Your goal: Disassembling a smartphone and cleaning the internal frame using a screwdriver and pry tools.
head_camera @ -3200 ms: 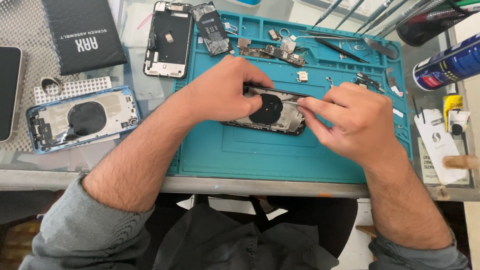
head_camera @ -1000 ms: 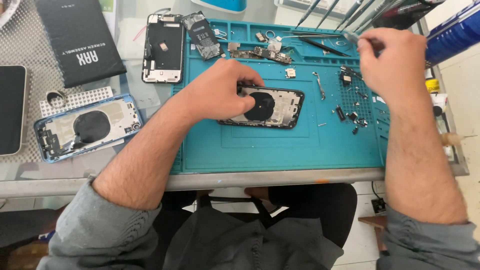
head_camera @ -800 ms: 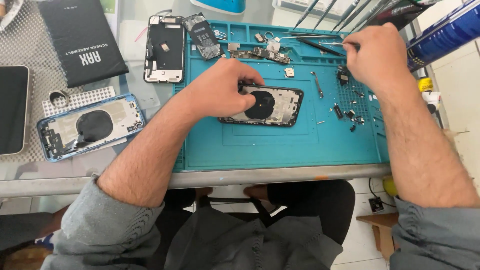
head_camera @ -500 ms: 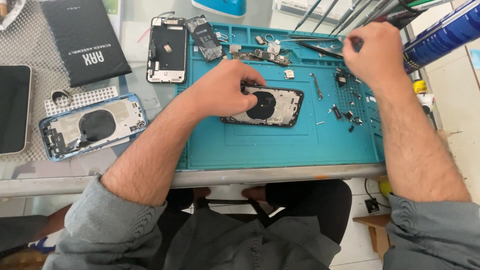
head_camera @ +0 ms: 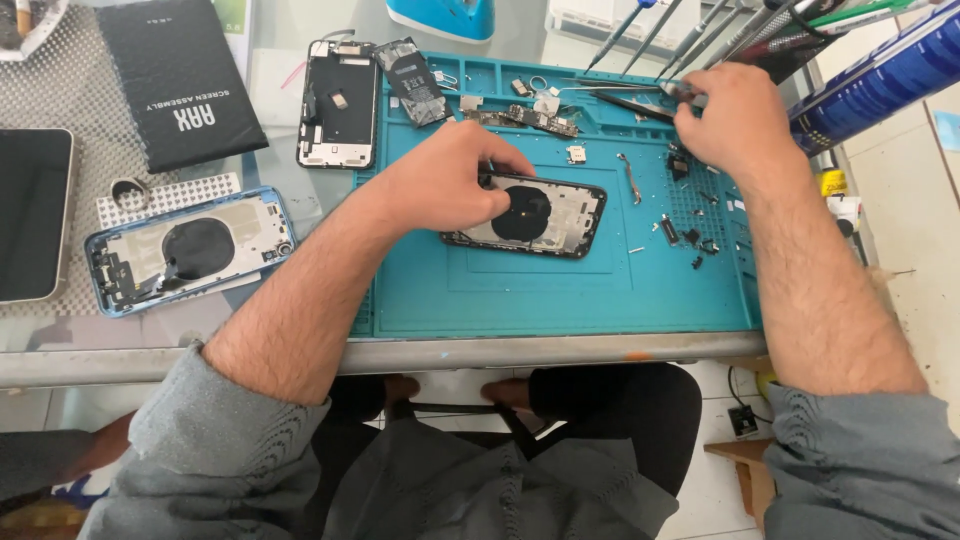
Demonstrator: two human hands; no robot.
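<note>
The opened black phone housing (head_camera: 530,215), with its round dark coil showing, lies flat near the middle of the teal work mat (head_camera: 560,290). The left hand (head_camera: 440,180) rests on the housing's left end, fingers curled and pressed down on its upper edge, holding it against the mat. The right hand (head_camera: 735,120) is well apart from the housing, up at the mat's far right corner, its fingers bunched together and pinching something small at the tips; what it is cannot be told. Just beside that hand lie black tweezers (head_camera: 625,103), and small screws and dark parts (head_camera: 690,235) are scattered over the mat's gridded right side. A circuit board (head_camera: 530,118) sits along the mat's top trays. Left of the mat are 1 more black phone frame (head_camera: 338,105), a blue phone housing (head_camera: 190,250) and a black flat box (head_camera: 180,75). A blue spray can (head_camera: 880,75) lies at the far right.
</note>
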